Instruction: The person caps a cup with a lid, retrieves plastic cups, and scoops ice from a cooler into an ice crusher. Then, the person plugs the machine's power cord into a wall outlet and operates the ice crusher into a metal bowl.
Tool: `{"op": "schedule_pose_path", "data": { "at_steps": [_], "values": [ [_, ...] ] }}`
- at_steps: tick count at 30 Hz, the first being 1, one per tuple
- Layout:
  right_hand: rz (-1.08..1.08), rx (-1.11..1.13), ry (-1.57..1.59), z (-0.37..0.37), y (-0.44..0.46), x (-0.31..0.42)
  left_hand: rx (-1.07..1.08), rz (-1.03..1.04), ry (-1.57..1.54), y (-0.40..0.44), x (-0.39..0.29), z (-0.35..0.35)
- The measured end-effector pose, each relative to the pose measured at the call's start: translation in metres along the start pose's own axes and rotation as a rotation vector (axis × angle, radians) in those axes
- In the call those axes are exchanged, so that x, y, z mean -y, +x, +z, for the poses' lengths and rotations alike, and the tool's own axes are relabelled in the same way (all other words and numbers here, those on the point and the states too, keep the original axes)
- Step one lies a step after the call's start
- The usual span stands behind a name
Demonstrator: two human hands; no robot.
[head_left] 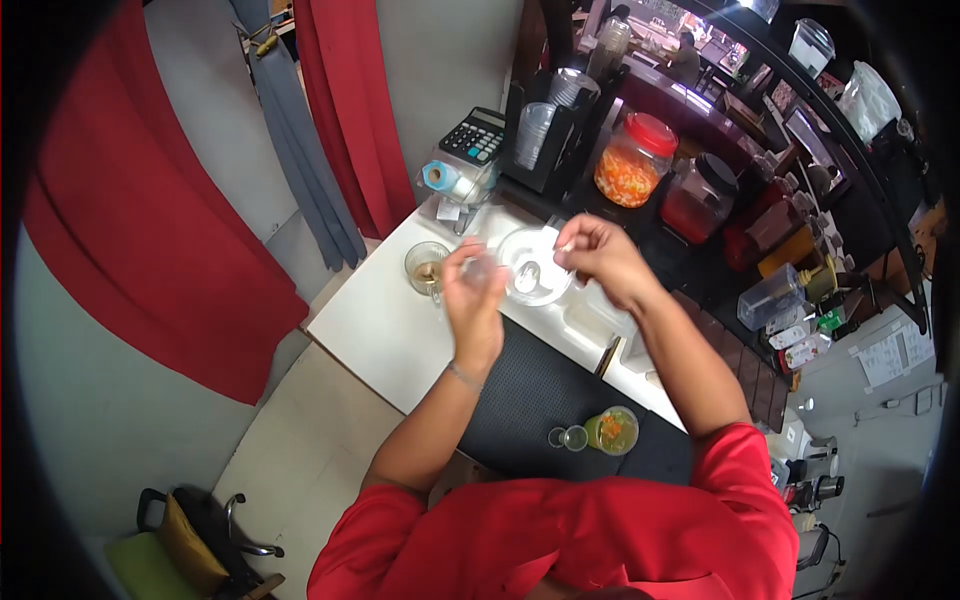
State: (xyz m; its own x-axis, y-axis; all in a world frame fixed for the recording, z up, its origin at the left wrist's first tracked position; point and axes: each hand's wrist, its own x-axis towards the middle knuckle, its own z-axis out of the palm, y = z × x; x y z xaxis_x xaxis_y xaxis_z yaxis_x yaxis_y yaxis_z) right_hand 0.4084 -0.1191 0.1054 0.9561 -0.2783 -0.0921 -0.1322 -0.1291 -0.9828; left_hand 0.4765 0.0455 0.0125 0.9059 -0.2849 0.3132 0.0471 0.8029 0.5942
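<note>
L hand point(474, 308) looks curled round a small see-through piece point(482, 270), too blurred to name. R hand point(607, 262): thumb & fingertips together at the rim of a clear, round, plastic-looking dish point(545, 288); can't tell if they grip it. Dish is btwn the hands; prob. light, thin, slick if wet, so best pinched gently by the rim. Clear glass mug w/ brownish contents point(427, 262) just left of L hand; round cup of green drink w/ orange bits point(612, 432) nearer the body.
</note>
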Motion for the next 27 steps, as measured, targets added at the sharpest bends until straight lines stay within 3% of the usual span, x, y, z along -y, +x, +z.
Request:
{"op": "schedule_pose_path", "data": {
  "at_steps": [3,6,7,11,14,16,17,21,24,26,27],
  "values": [
    [-0.183,-0.267,-0.050,-0.056,0.048,0.038,-0.153,0.087,0.043,0.009,-0.019,-0.044],
    [-0.356,-0.489,0.339,-0.136,0.136,0.052,-0.241,0.124,0.373,-0.020,-0.042,-0.093],
    [-0.386,-0.606,0.417,-0.147,0.159,0.054,-0.263,0.041,0.433,-0.039,-0.044,-0.120],
    [-0.347,-0.670,0.529,-0.198,0.252,0.029,-0.420,-0.106,0.719,-0.109,-0.068,-0.189],
    [-0.262,-0.791,0.297,-0.212,0.301,0.009,-0.654,-0.105,0.762,-0.146,-0.092,-0.225],
    [-0.408,-0.788,-0.124,-0.205,0.315,0.005,-0.709,-0.097,0.813,-0.163,-0.108,-0.230],
    [-0.335,-0.743,-0.356,-0.204,0.311,0.008,-0.757,-0.087,0.864,-0.169,-0.111,-0.230],
    [-0.143,-0.924,-0.639,-0.189,0.303,0.023,-0.763,-0.099,0.878,-0.183,-0.106,-0.235],
    [-0.024,-1.116,-0.731,-0.167,0.266,0.044,-0.577,-0.073,1.046,-0.177,-0.097,-0.221],
    [-0.074,-1.035,-0.814,-0.163,0.237,0.055,-0.341,-0.016,1.087,-0.150,-0.090,-0.189],
    [-0.335,-0.873,-0.768,-0.179,0.238,0.053,-0.152,0.096,1.132,-0.138,-0.080,-0.180]
  ]
}}
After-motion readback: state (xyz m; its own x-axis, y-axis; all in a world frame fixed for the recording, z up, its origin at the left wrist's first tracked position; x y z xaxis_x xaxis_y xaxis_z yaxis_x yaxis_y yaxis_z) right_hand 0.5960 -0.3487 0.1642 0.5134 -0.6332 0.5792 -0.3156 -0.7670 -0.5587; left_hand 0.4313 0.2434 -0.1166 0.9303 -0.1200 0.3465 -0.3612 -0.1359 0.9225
